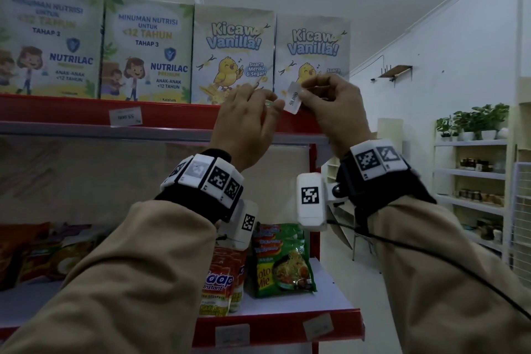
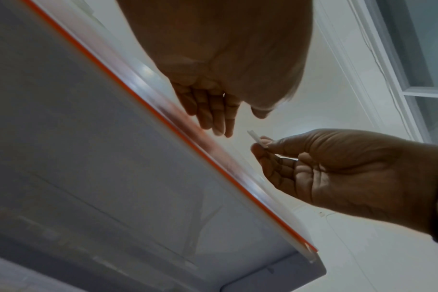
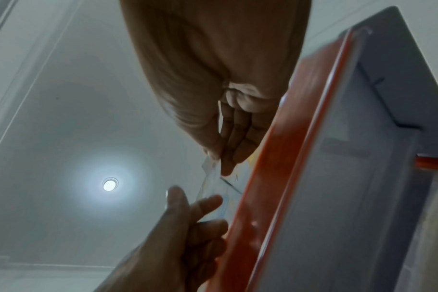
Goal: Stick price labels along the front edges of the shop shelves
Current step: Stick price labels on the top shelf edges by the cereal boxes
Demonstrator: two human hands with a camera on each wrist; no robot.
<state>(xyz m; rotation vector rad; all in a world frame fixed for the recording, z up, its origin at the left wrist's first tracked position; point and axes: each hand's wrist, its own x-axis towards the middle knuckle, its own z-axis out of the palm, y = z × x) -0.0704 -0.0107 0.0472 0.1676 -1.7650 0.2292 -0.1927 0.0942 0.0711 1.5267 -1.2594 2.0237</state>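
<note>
A: My right hand [image 1: 330, 103] pinches the price label [image 1: 293, 98] at 1 end, just off the red shelf edge [image 1: 172, 116]

B: Left hand [image 1: 244, 121]?

A: Fingers loose, holding nothing. The label's light, floppy paper, so I'd grip its corners

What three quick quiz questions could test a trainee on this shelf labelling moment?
1. True or false: the right hand pinches a loose label.
2. Which boxes stand right behind the hands? A. Nutrilac B. Kicaw Vanilla C. noodles
3. Fill in: a label already stuck on the top shelf edge sits below the ___ boxes.

Key: 1 true. 2 B. 3 Nutrilac; that stuck label is left of the left hand.
</note>
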